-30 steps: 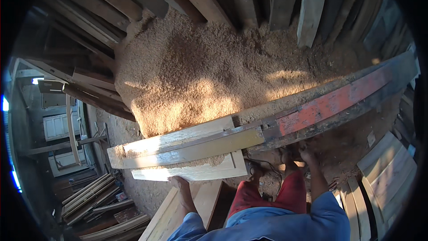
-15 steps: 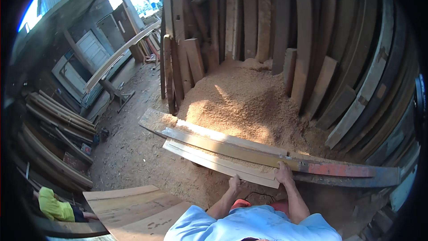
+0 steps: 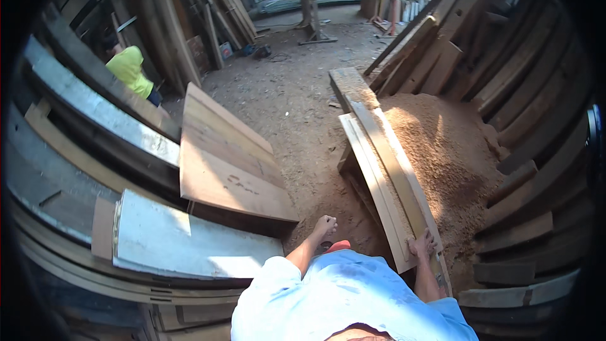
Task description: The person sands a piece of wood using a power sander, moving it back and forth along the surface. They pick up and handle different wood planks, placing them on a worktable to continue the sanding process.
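Note:
My left hand (image 3: 325, 225) hangs over the dirt floor, left of the timber bench and apart from it. Its fingers are curled in, and nothing shows in them. On the right, my right hand (image 3: 423, 244) lies with fingers spread across the near end of a long beam (image 3: 386, 155), beside a pale board (image 3: 377, 196). That board has a stepped face and lies lengthwise along the beam's left side. Sawdust covers parts of the beam.
A heap of sawdust (image 3: 435, 151) rises right of the bench, with planks (image 3: 511, 227) leaning behind it. To the left stand a broad wooden panel (image 3: 230, 155) and a white panel (image 3: 183, 240). A person in a yellow shirt (image 3: 128, 68) is at the far left.
My view has swung left, so the bench now runs away from me. My left hand has come off the pale board; my right hand stays at its near end, fingers spread.

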### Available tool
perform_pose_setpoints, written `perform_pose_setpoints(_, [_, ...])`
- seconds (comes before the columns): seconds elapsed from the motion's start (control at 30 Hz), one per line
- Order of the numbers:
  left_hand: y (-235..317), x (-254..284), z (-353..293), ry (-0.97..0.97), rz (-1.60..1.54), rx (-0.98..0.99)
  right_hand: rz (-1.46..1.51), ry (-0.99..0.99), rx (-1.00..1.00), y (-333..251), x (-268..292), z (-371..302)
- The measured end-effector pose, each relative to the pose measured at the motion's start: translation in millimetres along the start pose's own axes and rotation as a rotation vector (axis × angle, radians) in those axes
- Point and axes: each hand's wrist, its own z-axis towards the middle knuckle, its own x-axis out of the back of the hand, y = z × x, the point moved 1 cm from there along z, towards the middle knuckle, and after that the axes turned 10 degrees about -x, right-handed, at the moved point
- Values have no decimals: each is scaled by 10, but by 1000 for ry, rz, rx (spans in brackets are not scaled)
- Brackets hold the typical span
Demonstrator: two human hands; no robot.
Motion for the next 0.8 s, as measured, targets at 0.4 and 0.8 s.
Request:
perform_pose_setpoints(0.4, [-2229,1346,-1708,305,500,138,-225,67,212,-140,-116,237])
perform_pose_setpoints(0.8, [-464,2468,-1764,978,127,-210,-353,46,303,-145,-188,544])
